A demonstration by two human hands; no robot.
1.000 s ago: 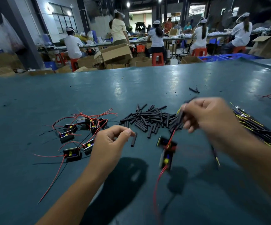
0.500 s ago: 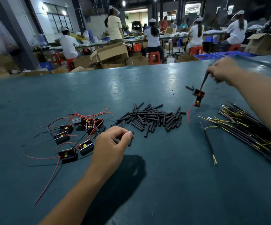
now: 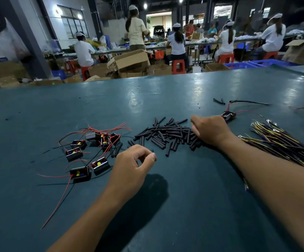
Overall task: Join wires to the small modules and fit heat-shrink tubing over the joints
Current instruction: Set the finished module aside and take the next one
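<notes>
The right hand (image 3: 212,130) rests at the right end of the heap of heat-shrink tubes (image 3: 167,135) in the middle of the frame, its fingers curled down into the black pieces; whether they have 1 pinched I cannot tell, since the knuckles hide the tips. The left hand (image 3: 133,165) hovers low and centre, thumb and forefinger brought close together as if nipping something small, but nothing clearly shows between them.

The loose modules (image 3: 91,151) with their red leads lie left of centre on the teal worktop (image 3: 165,93), and 1 finished module (image 3: 228,115) sits apart in the upper right, beyond the right hand. The bundle of yellow and black wires (image 3: 284,144) fans out at the right edge, under that forearm.

The step in hand looks like picking a single sleeve. It would pay to roll 1 tube free from the edge of the heap rather than dig in, take it near an end so the bore stays open, and thread it onto the wire before making the joint, keeping the forearm from dragging the wire bundle
</notes>
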